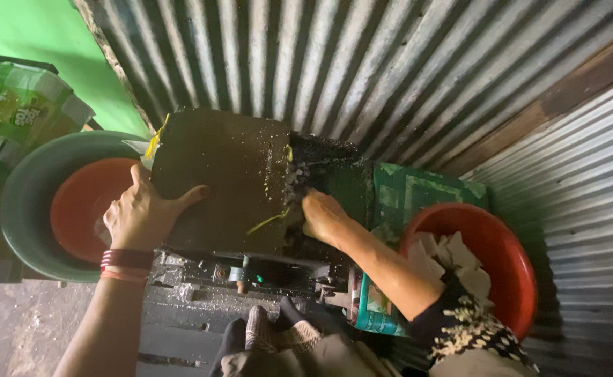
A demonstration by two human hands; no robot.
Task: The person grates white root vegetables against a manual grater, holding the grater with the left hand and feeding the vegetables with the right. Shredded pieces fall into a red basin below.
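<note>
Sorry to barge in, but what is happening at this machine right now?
A person stands over a dark boxy machine. Their left hand rests flat on its lid, and their right hand presses into the opening beside it. A red bowl of pale chunks sits to the right; a red basin inside a grey tub sits to the left.

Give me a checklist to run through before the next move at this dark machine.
1. Left hand steady on the machine: ok, palm flat on the dark cover.
2. Right hand position: not ok if anything turns inside; the fingers are down in the opening.
3. Whether the machine is running: cannot tell.
4. Supply of white pieces: ok, the red bowl by the right arm holds a pile.
5. Catch bowls at the left: ok, a red bowl sits inside a grey basin beside the machine.
6. Sleeve clear of the opening: ok, it ends well back on the forearm.
</note>
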